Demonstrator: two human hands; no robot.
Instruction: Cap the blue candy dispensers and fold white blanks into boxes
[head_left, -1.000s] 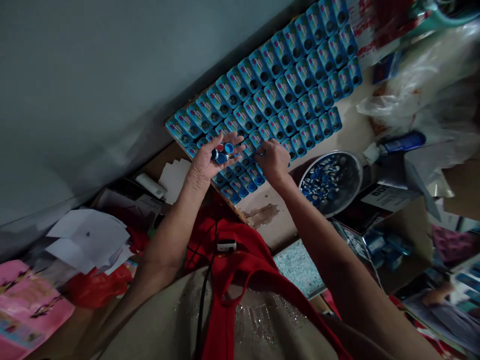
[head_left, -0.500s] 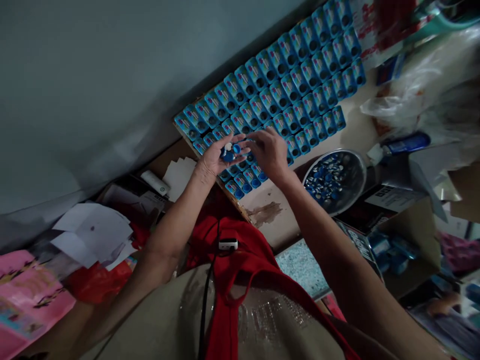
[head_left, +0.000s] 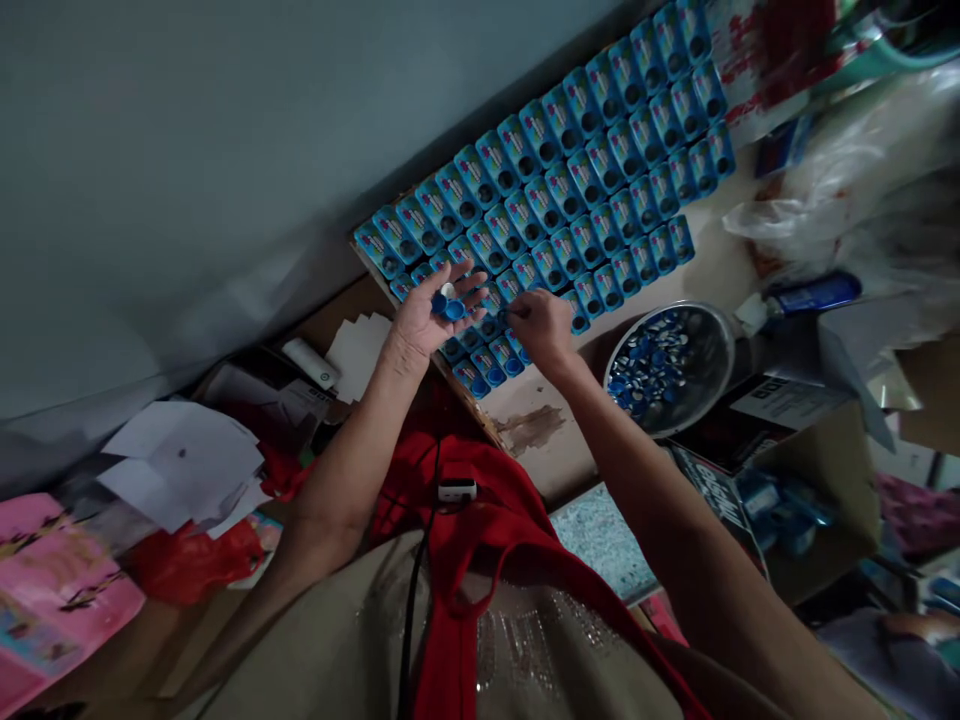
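Blue caps [head_left: 454, 310] occupy the spread left hand [head_left: 421, 316]; the pinched right hand [head_left: 546, 320] has moved over the packs [head_left: 538, 192].

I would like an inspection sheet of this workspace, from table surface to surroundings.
Surface: pale table, brown patch near the front edge.
Work things: blue packs in slanting rows; metal bowl of small blue and whitish pieces.
Clutter: loose white papers, red plastic, clear plastic, open carton.
Hands: left hand palm up, holding blue and white pieces; right hand at the packs, fingers curled, grip hidden.
Cables: black cord down the person's front.
Surroundings: grey wall beside the packs.
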